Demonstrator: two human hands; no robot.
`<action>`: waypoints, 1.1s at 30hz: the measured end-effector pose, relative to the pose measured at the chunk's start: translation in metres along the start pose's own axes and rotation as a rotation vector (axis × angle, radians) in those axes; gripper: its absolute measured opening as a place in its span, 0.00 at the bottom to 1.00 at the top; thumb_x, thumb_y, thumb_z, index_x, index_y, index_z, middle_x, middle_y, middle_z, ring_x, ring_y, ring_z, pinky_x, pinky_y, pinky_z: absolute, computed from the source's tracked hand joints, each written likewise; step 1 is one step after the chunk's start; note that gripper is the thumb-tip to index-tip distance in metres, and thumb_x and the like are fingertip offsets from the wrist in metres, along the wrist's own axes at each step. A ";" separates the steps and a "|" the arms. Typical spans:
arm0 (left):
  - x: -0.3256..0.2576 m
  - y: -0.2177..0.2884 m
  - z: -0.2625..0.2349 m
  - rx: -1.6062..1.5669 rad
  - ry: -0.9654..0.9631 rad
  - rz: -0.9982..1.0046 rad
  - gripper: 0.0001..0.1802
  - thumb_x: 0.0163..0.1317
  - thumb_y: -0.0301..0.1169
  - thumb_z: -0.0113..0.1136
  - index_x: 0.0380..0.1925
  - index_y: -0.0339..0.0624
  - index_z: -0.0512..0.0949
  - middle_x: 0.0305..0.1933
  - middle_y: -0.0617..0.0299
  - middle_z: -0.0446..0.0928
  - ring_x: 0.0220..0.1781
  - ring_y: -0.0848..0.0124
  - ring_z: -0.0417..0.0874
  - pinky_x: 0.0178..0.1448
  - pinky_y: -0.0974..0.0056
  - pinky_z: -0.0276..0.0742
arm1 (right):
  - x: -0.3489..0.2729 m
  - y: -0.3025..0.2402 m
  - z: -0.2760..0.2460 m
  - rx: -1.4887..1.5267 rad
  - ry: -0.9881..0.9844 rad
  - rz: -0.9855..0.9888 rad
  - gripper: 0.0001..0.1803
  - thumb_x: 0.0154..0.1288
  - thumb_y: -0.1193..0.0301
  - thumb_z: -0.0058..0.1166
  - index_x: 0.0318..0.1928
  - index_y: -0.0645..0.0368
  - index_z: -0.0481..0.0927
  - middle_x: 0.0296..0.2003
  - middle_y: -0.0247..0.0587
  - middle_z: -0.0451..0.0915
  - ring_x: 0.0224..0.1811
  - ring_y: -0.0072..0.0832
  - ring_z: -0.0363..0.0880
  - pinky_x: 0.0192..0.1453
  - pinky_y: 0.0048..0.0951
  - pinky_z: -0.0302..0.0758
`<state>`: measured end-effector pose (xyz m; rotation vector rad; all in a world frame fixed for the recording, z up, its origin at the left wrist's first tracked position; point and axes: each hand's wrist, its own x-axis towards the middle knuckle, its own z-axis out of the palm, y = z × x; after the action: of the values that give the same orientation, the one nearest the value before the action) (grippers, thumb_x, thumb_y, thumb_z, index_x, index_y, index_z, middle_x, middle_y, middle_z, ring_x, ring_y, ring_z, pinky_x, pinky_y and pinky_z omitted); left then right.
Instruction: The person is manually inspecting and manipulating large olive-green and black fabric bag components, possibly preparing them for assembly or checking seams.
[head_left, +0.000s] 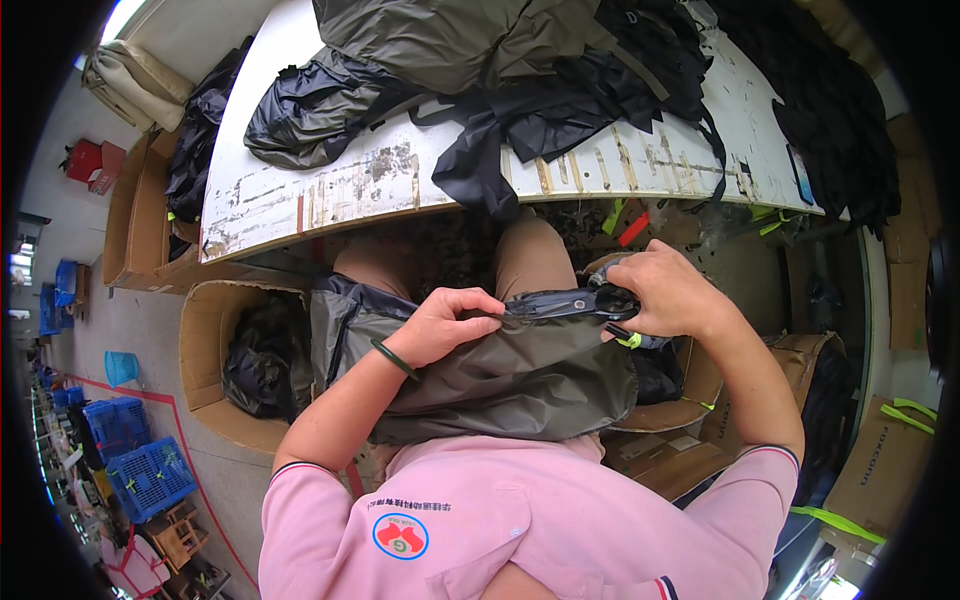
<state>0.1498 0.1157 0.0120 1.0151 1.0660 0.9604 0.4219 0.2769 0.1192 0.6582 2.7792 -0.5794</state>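
A grey-green piece of sewn fabric (490,385) with a shiny dark inner side lies across my lap. Its dark top band (550,304) has a small metal eyelet (579,304). My left hand (447,322), a green bangle on its wrist, pinches this band between thumb and fingertips. At the band's other end, my right hand (665,292) is closed on bunched dark fabric. A small black and yellow-green item (624,337) shows under the right fingers. Its kind cannot be made out, and the right fingertips are partly hidden.
Ahead stands a worn white table (290,200) bearing grey-green and black fabric pieces (540,110). An open cardboard box (205,350) with dark fabric stands at my left, another carton (690,395) at my right. Blue crates (150,475) sit on the floor farther left.
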 end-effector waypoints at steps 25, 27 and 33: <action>0.000 0.003 0.000 -0.053 -0.017 -0.012 0.09 0.63 0.26 0.64 0.43 0.36 0.83 0.33 0.73 0.78 0.35 0.85 0.73 0.41 0.76 0.72 | 0.011 -0.005 0.008 -0.071 0.019 -0.007 0.26 0.41 0.49 0.73 0.24 0.56 0.75 0.24 0.40 0.78 0.31 0.43 0.79 0.41 0.39 0.70; -0.001 0.004 -0.001 -0.052 -0.008 -0.036 0.09 0.63 0.26 0.64 0.43 0.36 0.83 0.33 0.73 0.78 0.35 0.85 0.73 0.41 0.76 0.71 | 0.012 -0.009 0.004 -0.094 0.029 -0.028 0.24 0.45 0.49 0.71 0.28 0.55 0.79 0.24 0.41 0.81 0.34 0.41 0.82 0.43 0.39 0.70; -0.002 0.007 -0.010 -0.029 -0.038 -0.057 0.11 0.63 0.29 0.65 0.44 0.37 0.82 0.36 0.70 0.79 0.37 0.83 0.74 0.42 0.73 0.72 | 0.014 -0.010 0.012 -0.046 0.025 -0.039 0.17 0.49 0.59 0.68 0.28 0.56 0.77 0.26 0.43 0.80 0.35 0.42 0.80 0.44 0.39 0.71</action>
<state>0.1386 0.1170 0.0174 0.9701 1.0414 0.9049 0.4062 0.2686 0.1070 0.6077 2.8255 -0.5162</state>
